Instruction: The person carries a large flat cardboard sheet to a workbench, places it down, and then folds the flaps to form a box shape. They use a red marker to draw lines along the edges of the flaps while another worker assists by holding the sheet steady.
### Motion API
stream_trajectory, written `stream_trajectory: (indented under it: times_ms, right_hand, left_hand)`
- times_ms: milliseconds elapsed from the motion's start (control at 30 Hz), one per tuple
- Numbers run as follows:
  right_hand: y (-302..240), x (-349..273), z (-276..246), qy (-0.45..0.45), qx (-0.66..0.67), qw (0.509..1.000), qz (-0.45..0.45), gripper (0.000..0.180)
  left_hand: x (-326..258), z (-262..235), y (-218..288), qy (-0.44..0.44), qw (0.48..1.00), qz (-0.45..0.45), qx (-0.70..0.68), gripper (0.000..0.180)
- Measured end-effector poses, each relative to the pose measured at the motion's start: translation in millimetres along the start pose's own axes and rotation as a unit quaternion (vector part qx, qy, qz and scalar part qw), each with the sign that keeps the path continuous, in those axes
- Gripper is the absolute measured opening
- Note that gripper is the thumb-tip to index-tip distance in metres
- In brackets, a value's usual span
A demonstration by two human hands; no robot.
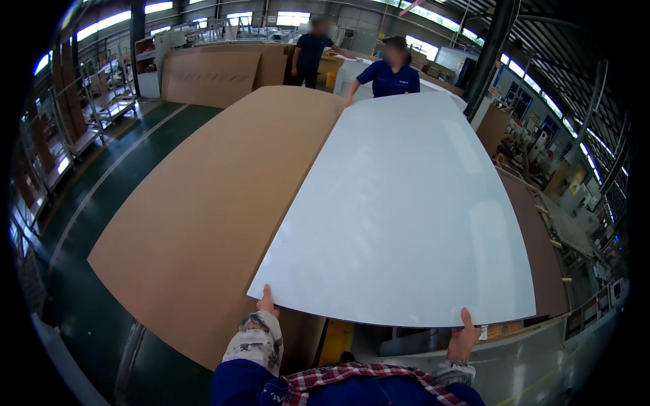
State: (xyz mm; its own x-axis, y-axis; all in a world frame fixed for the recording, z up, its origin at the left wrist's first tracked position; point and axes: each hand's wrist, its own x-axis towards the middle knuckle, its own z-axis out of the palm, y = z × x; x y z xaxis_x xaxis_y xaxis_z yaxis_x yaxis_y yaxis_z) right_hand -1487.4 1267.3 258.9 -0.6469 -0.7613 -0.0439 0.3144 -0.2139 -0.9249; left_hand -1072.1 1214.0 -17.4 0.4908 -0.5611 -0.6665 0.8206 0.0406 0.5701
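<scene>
A large glossy white panel [393, 216] stretches away from me, its near edge held at both corners. My left hand [267, 302] grips the near left corner, thumb on top and fingers hidden beneath. Toward the right end of the same edge, my right hand [464, 336] clasps the panel in the same way, thumb above. Along the panel's left side lies a wide brown board [203, 210], partly under the white one. At the far end a person in a dark blue shirt [389, 78] has a hand at the white panel's far left corner.
Another person [313, 53] stands farther back beside white material. Brown boards [210, 76] lean at the back left. A dark post [491, 57] rises at the far right. Metal racks [95, 115] line the left of the green floor [101, 196]. Machinery [542, 149] fills the right side.
</scene>
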Motion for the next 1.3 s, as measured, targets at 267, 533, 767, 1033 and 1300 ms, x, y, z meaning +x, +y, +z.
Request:
stream_trajectory:
  times_ms: [267,533,767,1033,1300]
  right_hand:
    - [-10,-7,54,-0.049,-0.06,0.993,-0.084,0.037]
    - [-32,-23,128,-0.094,-0.124,0.956,-0.248,0.03]
    - [-63,-62,185,-0.123,-0.265,0.886,-0.36,0.031]
    - [-67,-102,245,-0.215,-0.235,0.826,-0.465,0.028]
    - [-55,-127,301,-0.3,-0.153,0.805,-0.489,0.022]
  left_hand:
    - [13,-6,-5,0.001,0.997,-0.035,-0.075,0.051]
    - [22,-4,9,-0.009,0.995,-0.061,-0.082,0.049]
    - [28,-5,22,-0.017,0.99,-0.119,-0.071,0.042]
    - [29,-14,39,-0.119,0.976,-0.171,-0.059,0.022]
    - [9,-13,71,-0.098,0.976,-0.161,0.112,0.046]
